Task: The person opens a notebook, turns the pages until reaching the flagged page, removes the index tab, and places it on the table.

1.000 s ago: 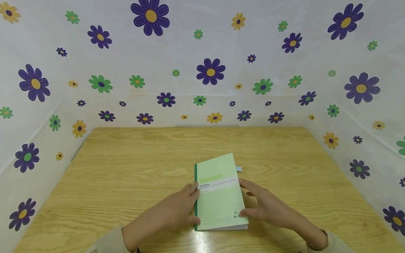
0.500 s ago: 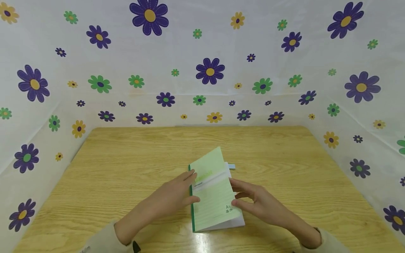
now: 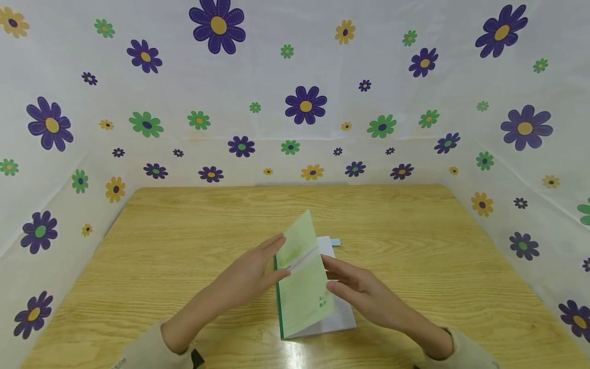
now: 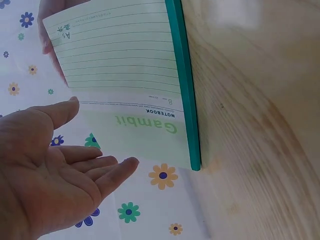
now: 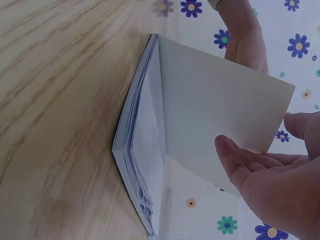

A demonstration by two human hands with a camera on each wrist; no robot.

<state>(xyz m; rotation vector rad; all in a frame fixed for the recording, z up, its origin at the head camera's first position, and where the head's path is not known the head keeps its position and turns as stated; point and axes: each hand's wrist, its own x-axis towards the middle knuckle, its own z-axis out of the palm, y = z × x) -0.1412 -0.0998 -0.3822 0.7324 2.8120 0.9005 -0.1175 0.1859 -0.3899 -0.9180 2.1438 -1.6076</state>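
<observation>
A pale green notebook [image 3: 301, 287] with a dark green spine lies on the wooden table, its front cover raised at a slant. My right hand [image 3: 369, 294] holds the cover's free edge, thumb on the outer face and fingers behind it. White pages [image 5: 150, 130] show under the lifted cover in the right wrist view. On the spine side, my left hand [image 3: 241, 277] is held beside the cover with fingers extended. The left wrist view has this left hand [image 4: 60, 170] palm up to the camera, grasping nothing. A light blue tab [image 3: 336, 242] sticks out past the pages' far right.
The wooden table [image 3: 184, 220] stretches out around the notebook on all sides. White cloth [image 3: 258, 61] printed with purple, green and orange flowers walls off the back and both sides.
The notebook's cover has swung upward and left with my right hand, baring more white page. My left hand has shifted a little up along the spine side.
</observation>
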